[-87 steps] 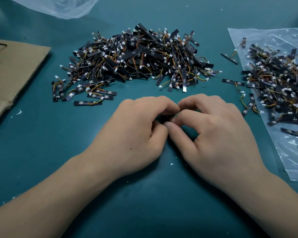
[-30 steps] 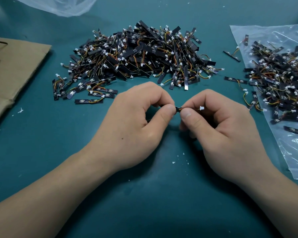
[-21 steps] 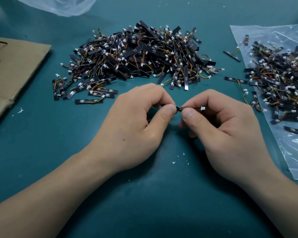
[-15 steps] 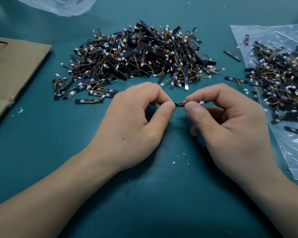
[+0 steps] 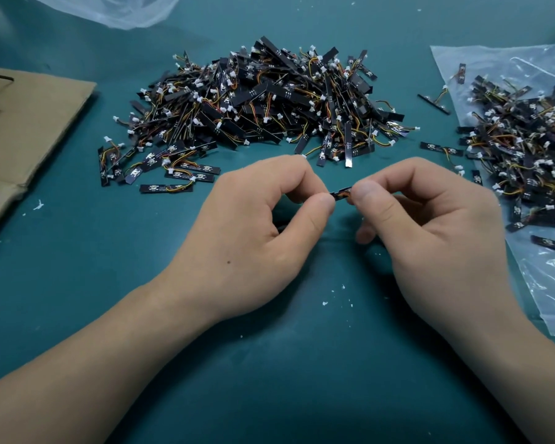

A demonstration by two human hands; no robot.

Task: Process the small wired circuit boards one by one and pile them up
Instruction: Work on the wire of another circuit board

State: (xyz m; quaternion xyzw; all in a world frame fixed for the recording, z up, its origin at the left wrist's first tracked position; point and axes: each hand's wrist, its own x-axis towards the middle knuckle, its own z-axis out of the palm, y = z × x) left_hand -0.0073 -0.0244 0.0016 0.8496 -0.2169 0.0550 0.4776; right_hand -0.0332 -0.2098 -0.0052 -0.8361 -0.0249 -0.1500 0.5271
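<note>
Two heaps of small wired boards fill the upper part of the frame: the big heap [image 5: 269, 100] sits upper centre on the teal mat [image 5: 269, 363], and the second heap [image 5: 519, 149] lies at the right edge on a flat clear plastic bag [image 5: 551, 283]. A few loose boards [image 5: 441, 148] lie on the mat between the two heaps. A sheet of brown cardboard [image 5: 29, 123] lies at the left edge, and a crumpled piece of clear plastic [image 5: 125, 11] shows at the upper left. Small white flecks [image 5: 334, 293] dot the mat below the hands. Nothing lies between the hands and the big heap, whose near edge is just above the knuckles. Both forearms come in from the bottom corners and meet at mid-frame. The left hand [image 5: 253, 225] is curled, pinching one end of a single board [image 5: 342, 193] between thumb and forefinger. The right hand [image 5: 430, 232] pinches the other end in the same way, its remaining fingers tucked under. That board is held off the mat in the narrow gap between the two thumbs, slightly tilted, with a bit of orange wire showing; most of it is hidden by the fingertips. By count: two hands, one board in them, two heaps, one bag, one cardboard sheet. The boards in each heap are far too many and too tangled to count.
</note>
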